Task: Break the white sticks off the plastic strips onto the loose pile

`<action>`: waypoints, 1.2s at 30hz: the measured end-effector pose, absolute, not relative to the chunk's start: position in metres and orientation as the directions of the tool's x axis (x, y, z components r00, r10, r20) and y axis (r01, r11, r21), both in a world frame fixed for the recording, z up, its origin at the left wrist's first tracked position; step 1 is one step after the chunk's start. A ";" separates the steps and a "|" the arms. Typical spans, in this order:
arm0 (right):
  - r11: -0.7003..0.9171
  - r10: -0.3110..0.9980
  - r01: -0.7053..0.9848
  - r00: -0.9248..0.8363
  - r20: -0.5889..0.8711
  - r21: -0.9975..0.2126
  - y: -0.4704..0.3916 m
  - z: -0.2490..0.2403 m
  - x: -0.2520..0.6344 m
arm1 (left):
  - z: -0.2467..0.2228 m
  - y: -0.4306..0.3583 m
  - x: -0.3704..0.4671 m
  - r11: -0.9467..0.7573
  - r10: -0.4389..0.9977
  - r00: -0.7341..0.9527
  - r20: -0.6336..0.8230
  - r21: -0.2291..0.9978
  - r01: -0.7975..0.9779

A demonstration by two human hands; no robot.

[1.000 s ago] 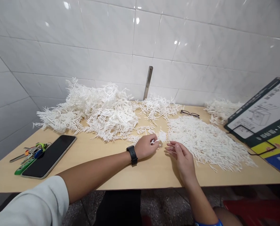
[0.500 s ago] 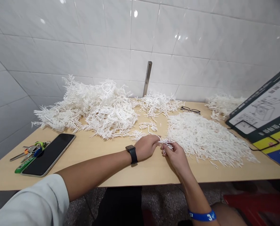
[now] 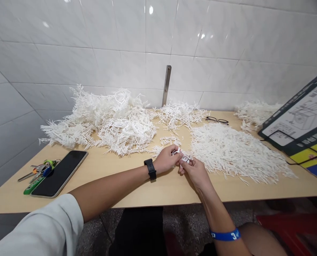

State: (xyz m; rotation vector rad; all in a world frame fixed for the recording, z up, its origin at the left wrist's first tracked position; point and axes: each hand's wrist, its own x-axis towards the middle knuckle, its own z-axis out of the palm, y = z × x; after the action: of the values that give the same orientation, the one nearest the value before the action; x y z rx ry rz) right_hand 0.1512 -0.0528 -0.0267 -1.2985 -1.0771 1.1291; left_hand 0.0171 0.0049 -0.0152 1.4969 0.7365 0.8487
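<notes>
Both hands meet over the table's front middle at a white branched plastic sprue (image 3: 185, 159). My left hand (image 3: 165, 159), with a black watch on its wrist, pinches the sprue's left end. My right hand (image 3: 199, 174) has its fingers closed around several thin white prongs of it; the fingers partly hide them. Just beyond my left hand lies another small white sprue piece (image 3: 170, 140). A wide, flat heap of short white plastic sticks (image 3: 235, 151) spreads to the right of my right hand. Left of the hands rises a tall tangled pile of white branched sprues (image 3: 107, 121).
A phone (image 3: 59, 174) and a bunch of keys (image 3: 39, 170) lie at the left. Black-framed glasses (image 3: 217, 120) rest at the back. Smaller white piles (image 3: 181, 114) sit near the wall bracket (image 3: 166, 85). A printed box (image 3: 305, 124) leans at the right.
My left hand has turned and its fingers have drawn up into a pinch. My right hand has shifted slightly up, with the sprue tilted differently between the hands. The view has shifted slightly.
</notes>
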 end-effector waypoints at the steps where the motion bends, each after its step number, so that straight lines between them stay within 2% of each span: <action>1: -0.040 0.988 -0.001 0.152 -0.040 -0.999 -0.052 -0.027 0.150 | -0.015 0.005 0.017 -0.106 0.840 0.533 0.100 0.994 -0.021; 7: -0.027 0.969 0.089 0.246 -0.004 -0.996 -0.055 -0.028 0.147 | -0.014 0.010 0.013 -0.159 0.827 0.556 0.082 0.983 0.092; 12: -0.082 0.984 0.101 0.168 -0.064 -0.991 -0.056 -0.023 0.144 | -0.018 0.015 0.012 -0.193 0.882 0.461 0.099 0.968 0.162; 15: -0.071 0.992 0.152 0.110 -0.054 -0.986 -0.056 -0.020 0.144 | -0.017 0.014 0.013 -0.204 0.901 0.418 0.119 0.965 0.165; 22: 0.045 0.993 0.225 0.092 0.068 -0.973 -0.056 -0.023 0.141 | -0.016 0.013 0.015 -0.167 0.906 0.408 0.115 0.982 0.094; 28: -0.027 0.988 0.274 0.154 0.016 -0.961 -0.054 -0.020 0.137 | -0.018 0.015 0.013 -0.143 0.885 0.447 0.130 0.990 -0.003; 33: 0.053 0.984 0.179 0.157 0.082 -0.982 -0.053 -0.026 0.142 | -0.009 0.014 0.008 -0.050 0.747 0.661 0.074 0.997 -0.055; 36: 0.038 0.976 0.145 0.207 0.068 -0.989 -0.054 -0.029 0.143 | -0.005 0.014 0.007 -0.082 0.727 0.682 0.077 0.996 -0.025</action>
State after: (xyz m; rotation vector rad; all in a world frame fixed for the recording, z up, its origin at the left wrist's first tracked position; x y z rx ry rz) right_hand 0.1429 -0.0539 -0.0286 -1.3637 -1.1733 0.9421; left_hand 0.0073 0.0141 -0.0055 1.5404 0.6002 0.6898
